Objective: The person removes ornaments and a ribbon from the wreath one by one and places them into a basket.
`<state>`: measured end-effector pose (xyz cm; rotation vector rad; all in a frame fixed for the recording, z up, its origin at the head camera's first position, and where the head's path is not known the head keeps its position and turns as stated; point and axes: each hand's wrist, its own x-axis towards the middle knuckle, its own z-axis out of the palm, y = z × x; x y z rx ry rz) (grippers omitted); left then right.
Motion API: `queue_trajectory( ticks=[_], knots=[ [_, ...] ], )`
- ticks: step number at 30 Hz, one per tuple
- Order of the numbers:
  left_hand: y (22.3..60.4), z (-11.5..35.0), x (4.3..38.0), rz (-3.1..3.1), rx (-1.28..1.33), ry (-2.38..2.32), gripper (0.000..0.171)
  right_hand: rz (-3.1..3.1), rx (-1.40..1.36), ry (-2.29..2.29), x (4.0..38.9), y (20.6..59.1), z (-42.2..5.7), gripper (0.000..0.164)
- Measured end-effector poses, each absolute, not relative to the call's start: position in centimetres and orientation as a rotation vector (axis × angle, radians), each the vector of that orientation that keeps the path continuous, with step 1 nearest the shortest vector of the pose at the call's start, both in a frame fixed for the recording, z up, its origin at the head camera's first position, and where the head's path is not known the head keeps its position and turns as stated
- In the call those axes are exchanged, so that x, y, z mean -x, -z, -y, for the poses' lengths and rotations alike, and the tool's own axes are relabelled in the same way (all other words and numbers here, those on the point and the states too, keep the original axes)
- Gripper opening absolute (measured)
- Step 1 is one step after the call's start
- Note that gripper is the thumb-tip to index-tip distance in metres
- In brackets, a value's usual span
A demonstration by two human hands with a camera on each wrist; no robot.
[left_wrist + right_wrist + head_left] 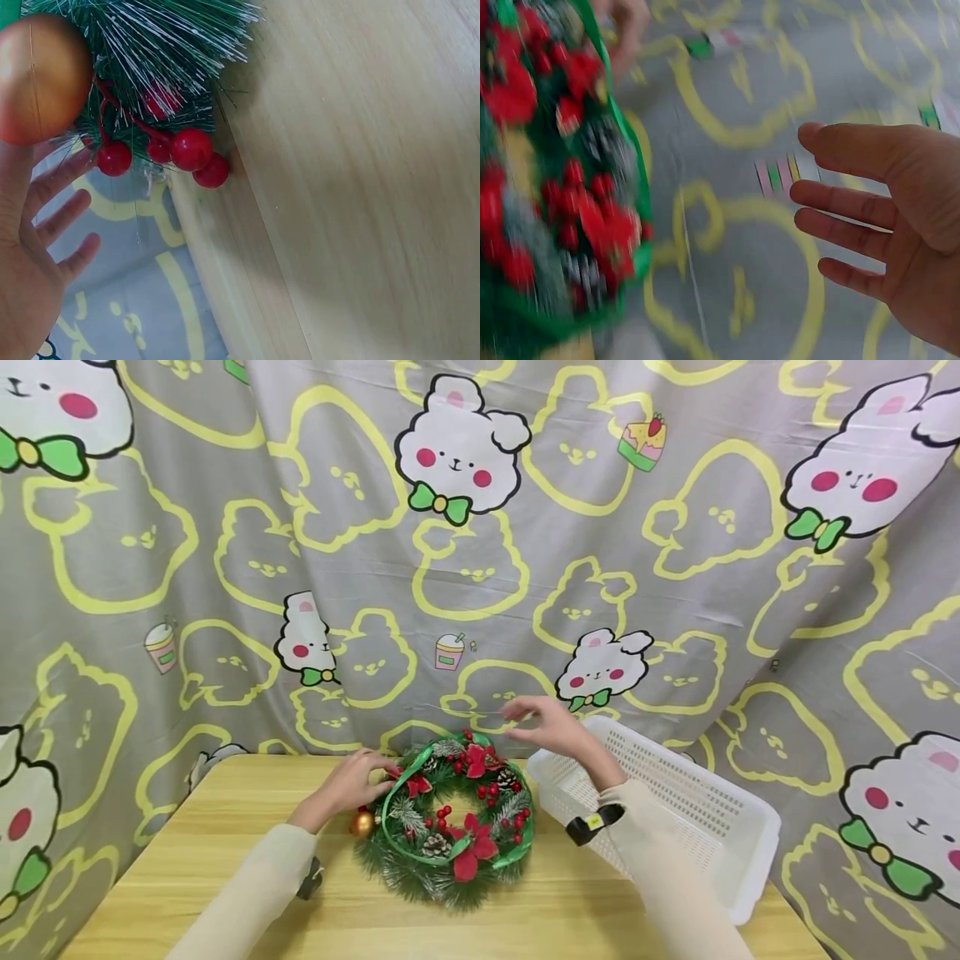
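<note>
A Christmas wreath (465,860) with red flowers, red berries, pinecones and a green ribbon (388,802) lies on the wooden table. At its left edge, my left hand (358,781) grips the greenery beside a red flower. Its thumb and index finger are partly hidden behind a gold bauble (41,79) in the left wrist view, while the other fingers (64,217) spread loosely below. My right hand (549,725) is raised past the wreath's far right edge, holding nothing. In the right wrist view its thumb and fingers (847,202) reach out straight, apart from the blurred wreath.
A white perforated plastic basket (757,860) stands right of the wreath, partly behind my right forearm. A grey patterned curtain (480,568) hangs along the table's far side. The gold bauble hangs by the wreath's left edge, over the wooden table (225,827).
</note>
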<state>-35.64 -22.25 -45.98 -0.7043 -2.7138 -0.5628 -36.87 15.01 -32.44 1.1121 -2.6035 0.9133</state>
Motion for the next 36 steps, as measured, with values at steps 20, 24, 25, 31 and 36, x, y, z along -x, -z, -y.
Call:
queue_trajectory(
  ticks=[20, 24, 25, 31, 36],
  knots=[
    [45.5, 22.5, 35.6, 2.707, 0.759, 0.546, 0.028, 2.048, -1.62, 0.407, 30.1, 38.1, 2.4, 0.04],
    [45.3, 22.4, 35.3, 2.678, 0.778, 0.556, 0.025, 2.001, -1.625, 0.427, 30.2, 39.2, 3.8, 0.039],
    [45.2, 22.4, 35.3, 2.678, 0.776, 0.568, 0.025, 1.995, -1.623, 0.438, 30.2, 39.4, 4.0, 0.038],
    [45.3, 22.7, 35.1, 2.709, 0.757, 0.635, 0.022, 1.99, -1.607, 0.534, 30.4, 40.8, 5.2, 0.034],
    [45.2, 22.8, 35.2, 2.717, 0.758, 0.611, 0.024, 1.981, -1.58, 0.59, 30.4, 41.5, 5.5, 0.03]
  ],
)
